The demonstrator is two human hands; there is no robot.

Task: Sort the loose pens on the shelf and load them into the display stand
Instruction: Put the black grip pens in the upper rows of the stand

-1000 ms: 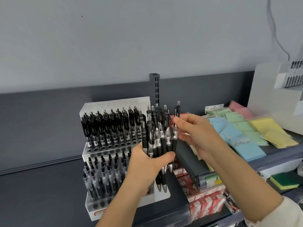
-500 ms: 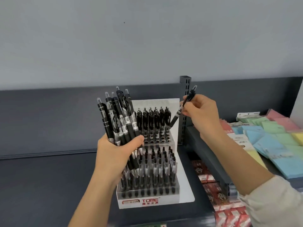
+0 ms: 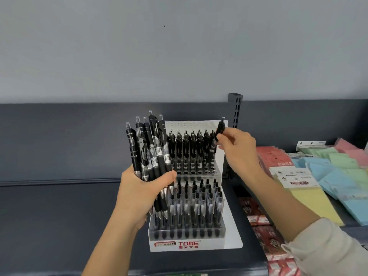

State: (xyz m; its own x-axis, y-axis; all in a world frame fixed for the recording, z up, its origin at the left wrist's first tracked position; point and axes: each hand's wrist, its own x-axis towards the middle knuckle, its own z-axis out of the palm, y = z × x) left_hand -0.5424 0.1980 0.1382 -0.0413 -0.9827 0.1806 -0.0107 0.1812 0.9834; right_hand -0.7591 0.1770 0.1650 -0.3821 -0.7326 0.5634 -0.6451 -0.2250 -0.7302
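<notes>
Cream fabric sleeve (image 3: 328, 253) covers the right forearm at the lower right corner, nearest the camera. Just beyond it on the dark grey metal shelf (image 3: 49, 226) lie red printed packets (image 3: 266, 236). Pastel sticky-note pads (image 3: 328, 176) in yellow, blue, green and pink are spread out to the right of them.

The left hand (image 3: 139, 194) is raised in front of the left side of the clear acrylic tiered display stand (image 3: 211, 245), which carries a red "TOME" label on its front wall. Its fingers and thumb are wrapped round a bundle of black retractable pens (image 3: 151, 156). The pens are held roughly upright, clicker ends up and silver tips poking out below the fist.

The lower tiers of the stand are filled with clear-barrelled pens (image 3: 199, 206) standing in their holes. On the top tier a row of black clip pens (image 3: 189, 148) stands upright before the white perforated back panel (image 3: 191, 124).

The right hand (image 3: 237, 150) is at the right end of that top row. Thumb and fingertips pinch a single black pen (image 3: 216, 140) near its clip. This pen is tilted, with its clicker up and to the right. Its lower end is down among the rightmost holes, though I cannot tell whether the tip is seated.

Behind the stand rises a dark slotted upright post (image 3: 236, 108), against a pale grey wall (image 3: 139, 46).
</notes>
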